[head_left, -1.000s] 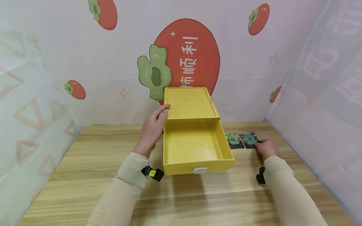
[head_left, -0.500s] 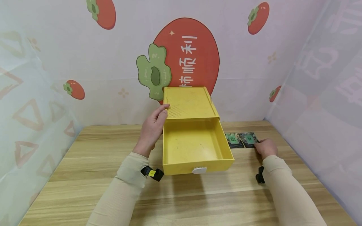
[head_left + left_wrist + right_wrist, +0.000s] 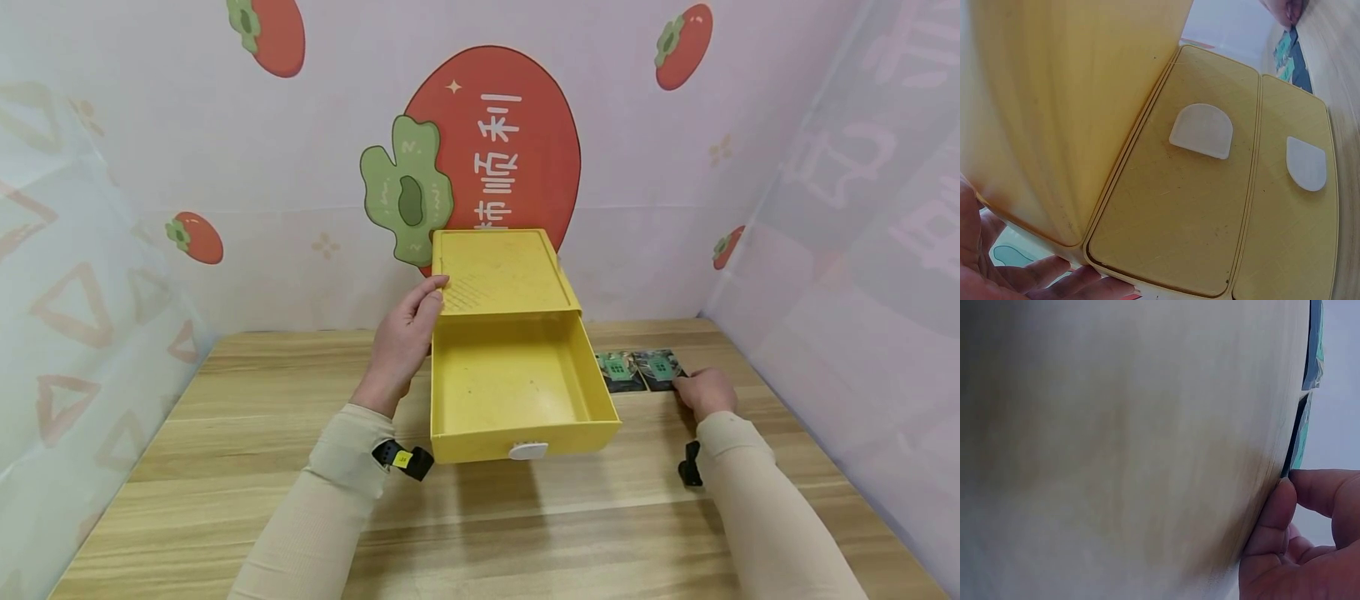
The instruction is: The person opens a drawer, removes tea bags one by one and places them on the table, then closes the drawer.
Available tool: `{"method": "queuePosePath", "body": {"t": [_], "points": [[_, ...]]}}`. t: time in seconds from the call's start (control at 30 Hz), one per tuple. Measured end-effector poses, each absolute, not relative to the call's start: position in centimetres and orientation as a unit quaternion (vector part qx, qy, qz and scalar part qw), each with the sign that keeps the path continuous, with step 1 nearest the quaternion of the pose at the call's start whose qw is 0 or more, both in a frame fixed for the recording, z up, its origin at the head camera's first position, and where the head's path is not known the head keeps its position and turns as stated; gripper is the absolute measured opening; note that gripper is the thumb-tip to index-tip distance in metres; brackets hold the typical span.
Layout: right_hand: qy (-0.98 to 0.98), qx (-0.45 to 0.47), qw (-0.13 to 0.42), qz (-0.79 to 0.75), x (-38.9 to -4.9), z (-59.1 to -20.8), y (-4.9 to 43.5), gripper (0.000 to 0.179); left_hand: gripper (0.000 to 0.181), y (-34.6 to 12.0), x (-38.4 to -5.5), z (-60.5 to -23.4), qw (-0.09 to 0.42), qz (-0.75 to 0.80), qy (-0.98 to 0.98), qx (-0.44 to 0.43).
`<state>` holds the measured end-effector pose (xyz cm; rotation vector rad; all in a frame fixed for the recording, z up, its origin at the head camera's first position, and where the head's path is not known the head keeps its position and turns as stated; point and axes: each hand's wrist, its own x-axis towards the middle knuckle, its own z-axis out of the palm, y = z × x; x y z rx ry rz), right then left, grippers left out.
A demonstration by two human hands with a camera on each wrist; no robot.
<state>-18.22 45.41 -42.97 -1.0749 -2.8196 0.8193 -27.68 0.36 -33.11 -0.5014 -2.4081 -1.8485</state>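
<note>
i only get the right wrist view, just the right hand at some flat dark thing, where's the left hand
Observer: The left hand is against the left side of a yellow cabinet, near its top front corner.
Operator: ok is any drawer open
Observer: Yes, the top drawer sticks out at the front, as the head view shows.
Operator: and the ones under it
Observer: The left wrist view shows two lower drawer fronts, both closed, each with a white handle.

White characters “柿顺利” (image 3: pixel 496 173), on red fruit print (image 3: pixel 543 150)
</note>
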Motion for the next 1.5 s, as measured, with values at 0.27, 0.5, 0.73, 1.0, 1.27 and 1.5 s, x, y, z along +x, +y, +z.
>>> {"method": "queuePosePath", "body": {"t": [0.27, 0.5, 0.73, 1.0, 1.27, 1.5], "points": [[-0.904, -0.345, 0.01, 0.254, -18.1, -42.9, 45.4, 0.057, 0.044, 0.4, -27.8, -33.2, 0.032, -0.597, -0.784, -0.166], [-0.903, -0.345, 0.006, 0.254, -18.1, -42.9, 45.5, 0.056, 0.044, 0.4, -27.9, -33.3, 0.036, -0.597, -0.783, -0.169], [-0.894, -0.355, 0.009, 0.274, -18.0, -42.7, 45.2, 0.057, 0.044, 0.3, -27.9, -33.3, 0.033, -0.598, -0.783, -0.167], [-0.87, -0.373, -0.005, 0.321, -17.8, -42.1, 45.0, 0.068, 0.044, 0.3, -27.9, -33.3, 0.028, -0.601, -0.782, -0.165], [-0.887, -0.303, 0.035, 0.347, -17.7, -40.0, 44.5, 0.074, 0.044, 0.3, -27.9, -33.4, 0.029, -0.605, -0.778, -0.167], [-0.899, -0.241, 0.099, 0.351, -18.3, -37.2, 41.9, 0.07, 0.043, 0.3, -27.9, -33.5, 0.028, -0.608, -0.776, -0.168]]}}
